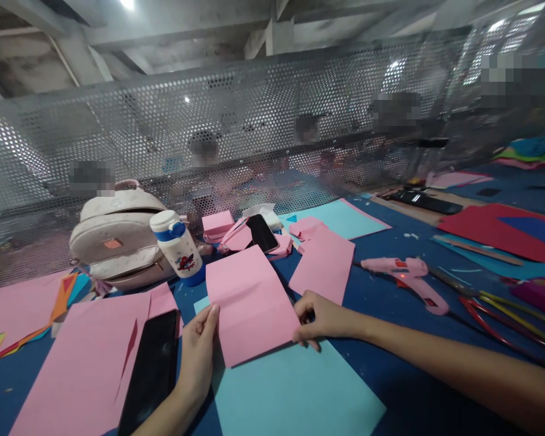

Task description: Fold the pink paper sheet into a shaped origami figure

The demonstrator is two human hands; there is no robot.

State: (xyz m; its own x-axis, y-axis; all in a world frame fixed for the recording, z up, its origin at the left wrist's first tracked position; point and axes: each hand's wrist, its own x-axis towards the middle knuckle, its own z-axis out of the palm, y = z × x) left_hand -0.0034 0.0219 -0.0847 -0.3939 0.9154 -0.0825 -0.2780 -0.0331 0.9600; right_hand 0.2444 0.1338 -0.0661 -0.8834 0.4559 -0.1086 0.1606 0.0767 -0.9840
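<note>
A creased sheet of pink paper [254, 309] is held up between my two hands, tilted above a light blue sheet [295, 393] on the table. My left hand [198, 339] pinches its left edge, thumb on top. At the right edge, my right hand [315, 321] grips the paper near its lower corner, with the fingers curled. Just left of my left hand lies a black phone [152, 369], partly on a larger pink sheet [82, 357]. Beyond my right hand another pink piece [324, 266] rests on the table.
A white backpack [122, 236] and a water bottle [179, 248] stand at the back left. A second phone [262, 233] lies among pink folded pieces. To the right are a pink glue gun [411, 275], scissors [485, 303] and red paper [504, 233]. A perforated metal screen [254, 121] rises behind.
</note>
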